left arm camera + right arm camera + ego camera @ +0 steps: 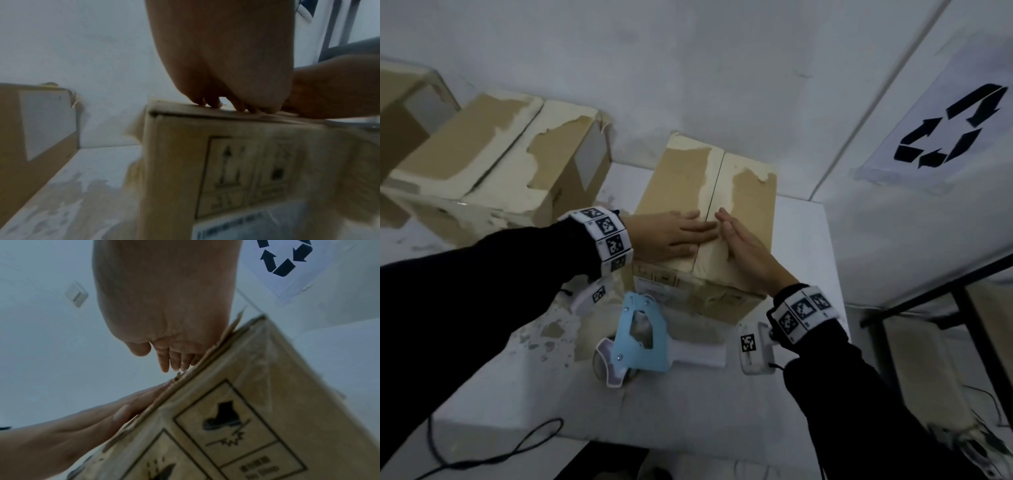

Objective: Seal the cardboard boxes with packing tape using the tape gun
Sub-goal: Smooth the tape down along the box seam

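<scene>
A brown cardboard box (685, 178) with torn, peeled top flaps stands on the white table (808, 240). Its two flaps are closed, with a dark seam down the middle. My left hand (674, 233) lies flat on the left flap and my right hand (743, 246) lies flat on the right flap, fingers straight, tips near the seam. The same box (226, 162) fills the left wrist view under my left hand (222, 68), and the box (246, 402) shows in the right wrist view below my right hand (164, 305). A light-blue and white tape gun (643, 339) lies on the table in front of the box, untouched.
A second cardboard box (493, 154) with peeled flaps sits at the left, and a third box (400, 102) stands further left. A recycling sign (948, 133) hangs on the right wall. A black cable (517, 448) runs along the table's near edge. A dark metal frame (962, 308) stands at right.
</scene>
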